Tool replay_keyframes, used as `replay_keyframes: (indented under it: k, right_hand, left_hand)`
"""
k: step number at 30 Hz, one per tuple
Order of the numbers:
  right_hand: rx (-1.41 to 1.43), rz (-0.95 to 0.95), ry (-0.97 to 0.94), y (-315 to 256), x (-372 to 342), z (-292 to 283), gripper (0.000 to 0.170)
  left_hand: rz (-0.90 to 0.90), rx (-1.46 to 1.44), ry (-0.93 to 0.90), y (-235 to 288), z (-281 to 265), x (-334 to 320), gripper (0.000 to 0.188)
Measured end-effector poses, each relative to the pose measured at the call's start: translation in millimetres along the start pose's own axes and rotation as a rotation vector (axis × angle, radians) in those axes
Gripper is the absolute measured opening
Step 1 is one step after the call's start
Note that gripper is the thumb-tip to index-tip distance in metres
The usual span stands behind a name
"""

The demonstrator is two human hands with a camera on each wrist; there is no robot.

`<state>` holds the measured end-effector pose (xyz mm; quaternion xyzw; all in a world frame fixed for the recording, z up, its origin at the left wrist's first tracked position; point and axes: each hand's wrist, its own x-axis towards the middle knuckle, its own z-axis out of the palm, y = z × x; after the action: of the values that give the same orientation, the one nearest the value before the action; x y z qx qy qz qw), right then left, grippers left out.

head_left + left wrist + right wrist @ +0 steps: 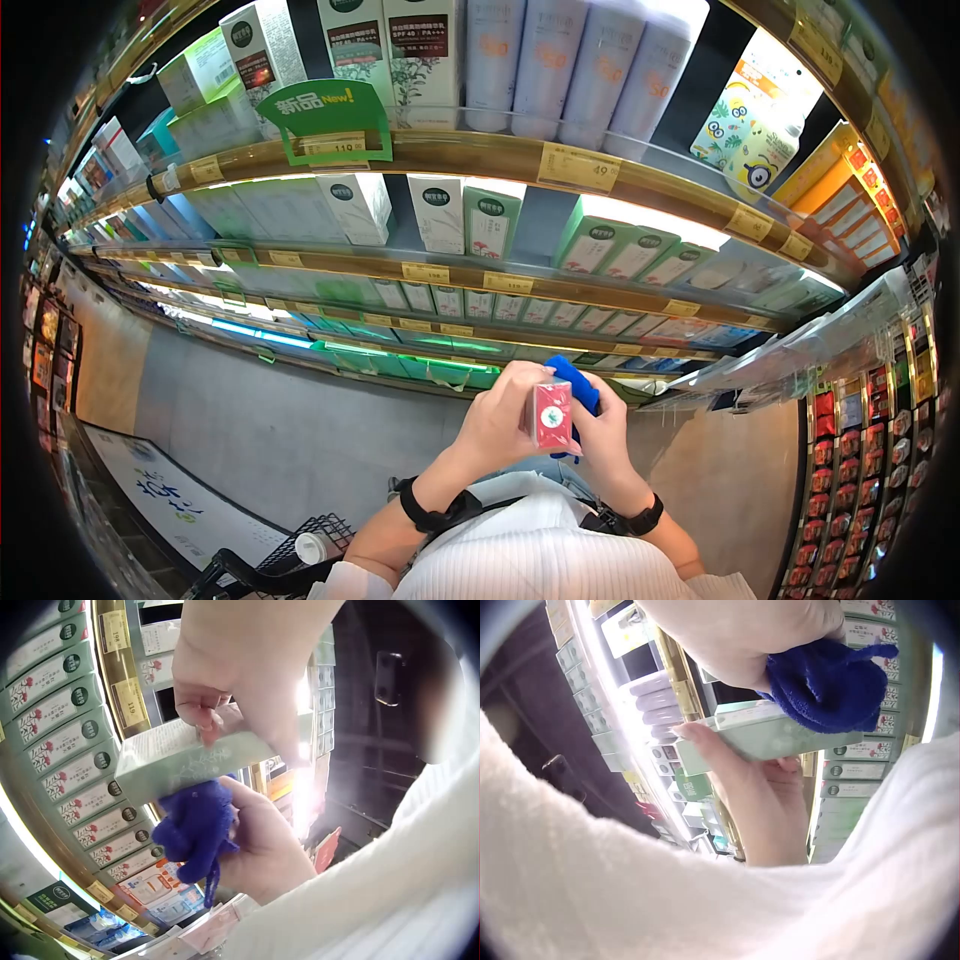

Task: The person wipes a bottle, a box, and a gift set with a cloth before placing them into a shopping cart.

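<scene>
In front of my chest, my left hand [497,415] grips a slim pale green cosmetics box [180,761] in clear wrap. Its red end [552,416] with a round white mark faces up in the head view. My right hand [606,432] holds a bunched blue cloth [196,825] against the box's side. From the right wrist view, the cloth [829,684] covers part of the box [765,735], and the left thumb lies along the box's near end. Part of the right hand's fingers is hidden behind the cloth.
Shelves of boxed cosmetics [490,222] rise ahead, with yellow price tags [578,167] along their edges. A black cart [325,535] holding a white cup stands at lower left. Near it lies a white floor panel [170,500]. Packs hang on a rack [850,450] at right.
</scene>
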<state>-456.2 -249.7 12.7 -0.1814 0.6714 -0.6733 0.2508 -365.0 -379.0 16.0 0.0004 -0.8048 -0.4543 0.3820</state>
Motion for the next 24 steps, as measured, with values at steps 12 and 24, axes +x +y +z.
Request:
replay_keyframes:
  k: [12, 24]
  right_hand:
    - [0.246, -0.046, -0.206, -33, -10, -13, 0.033]
    - [-0.387, -0.283, -0.059, -4, 0, -7, 0.028]
  left_hand:
    - [-0.006, 0.050, 0.001, -22, 5, -11, 0.093]
    - [0.169, -0.093, 0.200, -22, 5, -14, 0.097]
